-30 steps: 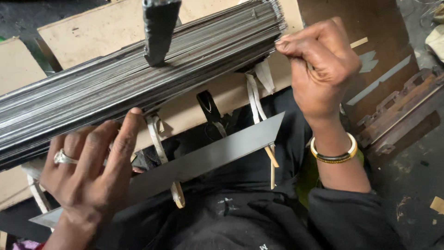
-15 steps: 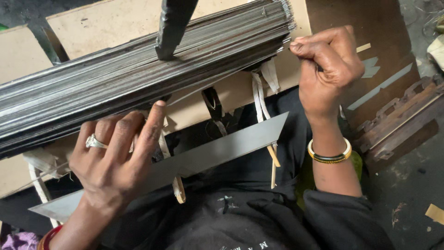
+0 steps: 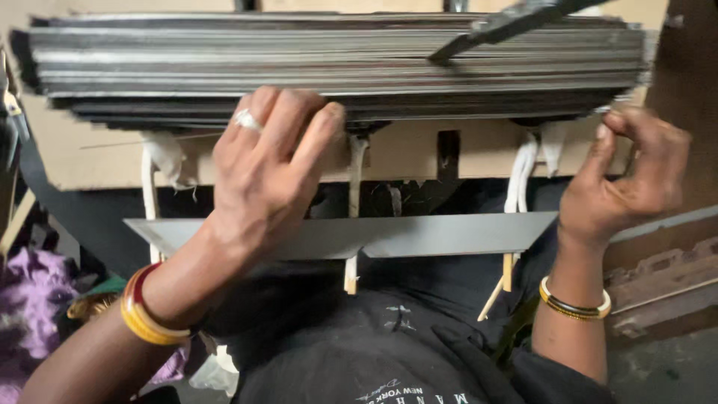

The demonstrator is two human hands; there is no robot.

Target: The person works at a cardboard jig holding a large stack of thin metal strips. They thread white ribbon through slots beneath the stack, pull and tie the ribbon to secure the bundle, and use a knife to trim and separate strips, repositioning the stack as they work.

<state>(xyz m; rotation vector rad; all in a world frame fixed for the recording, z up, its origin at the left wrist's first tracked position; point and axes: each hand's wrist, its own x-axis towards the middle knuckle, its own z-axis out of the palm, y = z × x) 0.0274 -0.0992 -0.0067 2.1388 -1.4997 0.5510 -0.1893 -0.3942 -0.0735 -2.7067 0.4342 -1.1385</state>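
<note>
Just metal strips (image 3: 336, 63) above left hand (image 3: 262, 172)

A thick stack of thin grey metal strips (image 3: 336, 60) lies flat and level across the far part of the scene, running from far left to far right, its long edges facing the viewer. The lowest strips sit slightly stepped back at the left end. Nearer, a single flat grey metal strip (image 3: 419, 233) lies parallel to the stack, with angled ends.
</note>
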